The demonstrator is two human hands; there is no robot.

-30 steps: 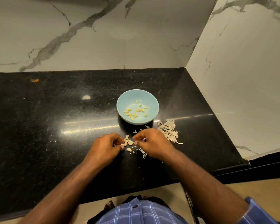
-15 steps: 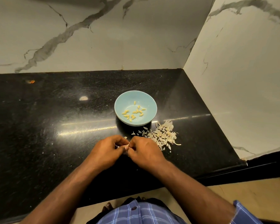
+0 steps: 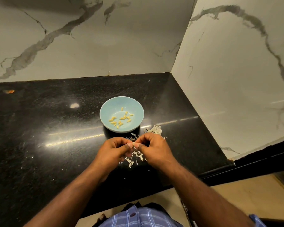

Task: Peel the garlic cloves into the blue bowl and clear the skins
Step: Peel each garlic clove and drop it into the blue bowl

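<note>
A light blue bowl (image 3: 105,110) stands on the black counter (image 3: 39,145) and holds several peeled yellowish garlic cloves (image 3: 120,119). Just in front of it, my left hand (image 3: 112,150) and my right hand (image 3: 154,149) meet, and both pinch one small garlic clove (image 3: 133,143) between thumbs and fingertips, raised a little above the counter. Loose papery skins (image 3: 133,158) lie scattered under my hands. A larger heap of skins (image 3: 156,129) sits behind my right hand, right of the bowl.
Marble walls close the counter at the back and on the right, forming a corner. A small orange speck (image 3: 10,91) lies at the far left of the counter. The counter's front edge (image 3: 138,198) runs just before my body.
My hands have come together from the counter and lifted, now pinching one clove between them. The camera view has shifted slightly, with skins visible under my hands.
</note>
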